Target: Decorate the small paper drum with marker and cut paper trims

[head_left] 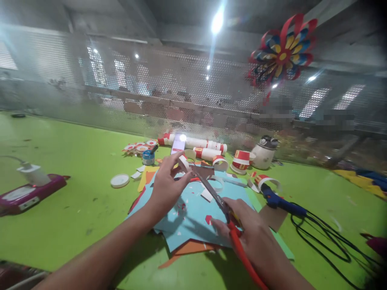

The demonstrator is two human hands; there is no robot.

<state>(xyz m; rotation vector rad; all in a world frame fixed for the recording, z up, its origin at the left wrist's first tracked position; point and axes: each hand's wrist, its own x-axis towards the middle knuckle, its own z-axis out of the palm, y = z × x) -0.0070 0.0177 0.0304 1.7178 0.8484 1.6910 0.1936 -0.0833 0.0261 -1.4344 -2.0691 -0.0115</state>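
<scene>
My left hand (169, 183) pinches a small curled strip of white paper (184, 163) between thumb and fingers. In my right hand (250, 229) is a pair of scissors (213, 193) with red handles, its long blades pointing up and left to the strip. Whether the blade tips touch the paper I cannot tell. Below both hands lies a stack of light blue paper sheets (193, 219), with small red and white scraps on it. A loose white paper piece (207, 195) rests near the blades.
Behind the sheets stand a blue jar (148, 157), a phone (178, 143), red-and-white paper tubes (208, 154) and cups (241, 161). A blue glue gun (282, 204) with a looping black cord lies right. A purple power strip (33, 195) sits left, a white lid (119, 181) nearer.
</scene>
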